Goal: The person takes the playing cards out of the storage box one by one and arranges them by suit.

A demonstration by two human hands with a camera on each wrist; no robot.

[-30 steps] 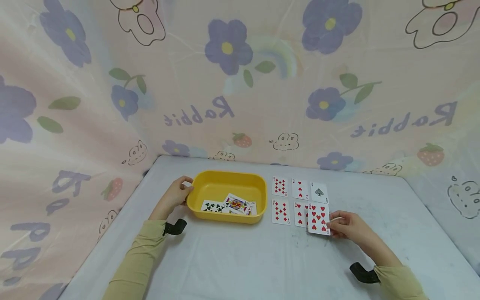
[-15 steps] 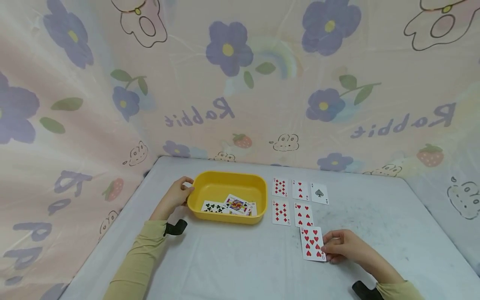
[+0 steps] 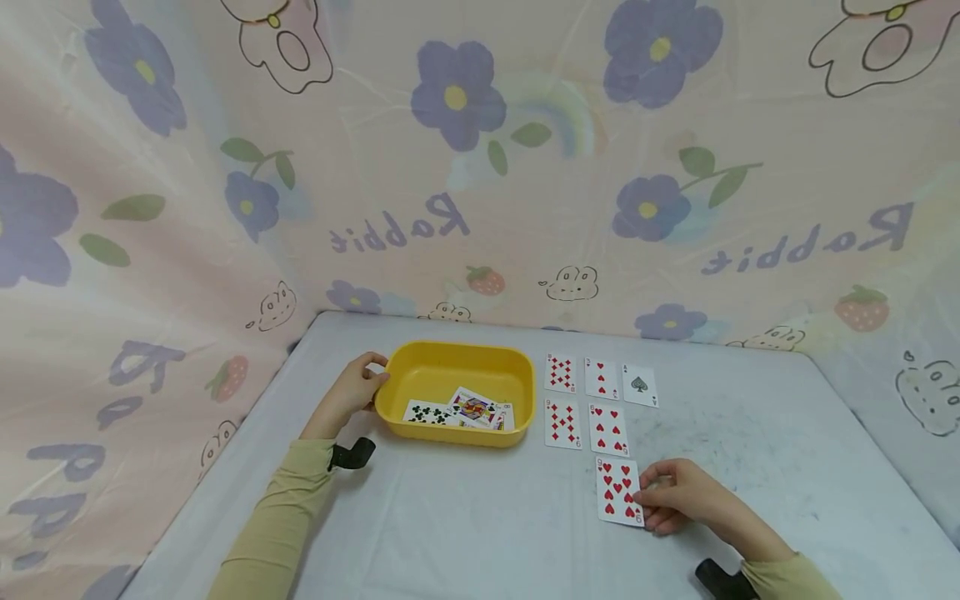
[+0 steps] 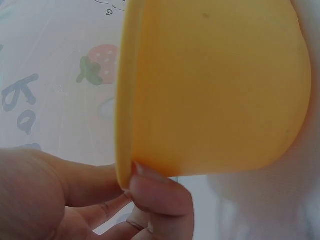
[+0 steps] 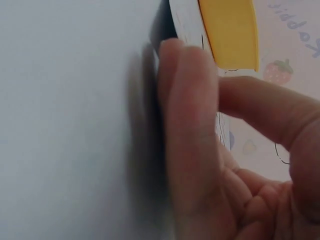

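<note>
My right hand (image 3: 686,497) pinches the nine of hearts playing card (image 3: 618,490) by its right edge, close over the table and just below the six of hearts (image 3: 608,430). In the right wrist view, the thumb and fingers press the card (image 5: 186,22) between them, low beside the white surface. At the left, my left hand (image 3: 351,390) grips the rim of a yellow plastic tub (image 3: 454,437). The left wrist view shows thumb and finger pinching that rim (image 4: 125,100). Inside the tub lie several loose cards, a queen-like face card (image 3: 474,408) on top.
Face-up cards lie in rows right of the tub: the eight of diamonds (image 3: 560,373), a low heart card (image 3: 602,379) and the ace of spades (image 3: 640,385) behind, the nine of diamonds (image 3: 562,423) in front. A patterned curtain (image 3: 525,192) rises behind the white-covered table (image 3: 465,525).
My right hand has brought the nine of hearts from beside the six of hearts toward me and left, uncovering the six. The left hand stays on the tub rim.
</note>
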